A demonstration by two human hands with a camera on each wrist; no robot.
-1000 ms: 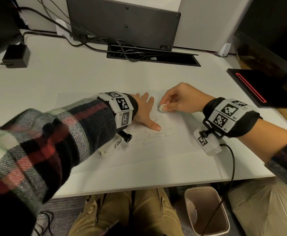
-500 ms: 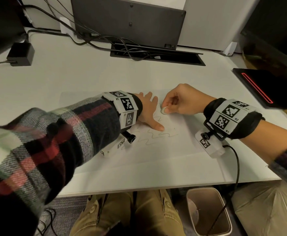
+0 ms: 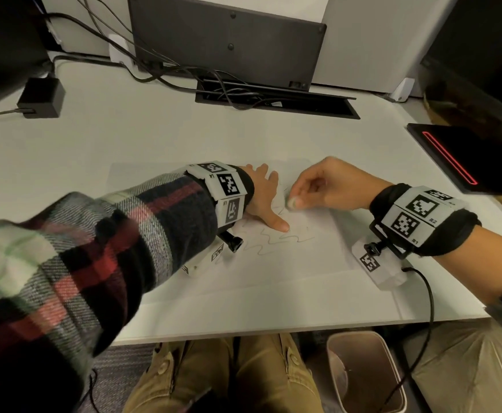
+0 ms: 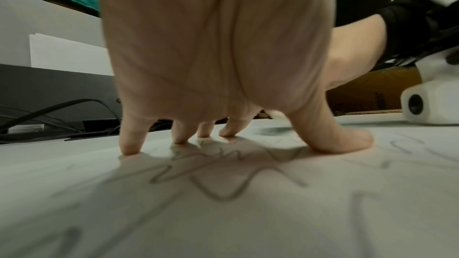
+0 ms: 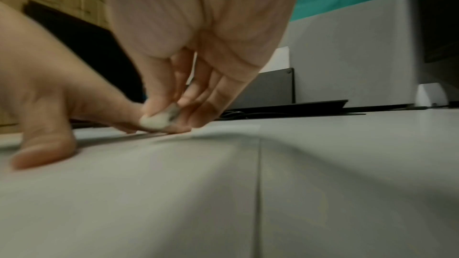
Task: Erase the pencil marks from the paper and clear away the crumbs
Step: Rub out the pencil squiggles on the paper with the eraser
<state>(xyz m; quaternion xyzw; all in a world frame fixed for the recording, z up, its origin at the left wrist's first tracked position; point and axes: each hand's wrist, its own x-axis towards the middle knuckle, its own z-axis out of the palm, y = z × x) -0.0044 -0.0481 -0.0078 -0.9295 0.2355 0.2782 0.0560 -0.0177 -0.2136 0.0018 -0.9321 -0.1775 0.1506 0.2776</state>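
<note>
An office workstation, probably: a white surface (image 3: 124, 138) with a cable slot (image 3: 276, 104) at 12 o'clock, a dark monitor back (image 3: 225, 37) behind it, a power adapter (image 3: 42, 96) at 10 o'clock, and a waste bin (image 3: 363, 374) underneath.

We see our left hand (image 3: 261, 195) on the paper (image 3: 288, 263), our right hand (image 3: 330, 186) beside it pinching the eraser (image 3: 290, 202) against the sheet.
</note>
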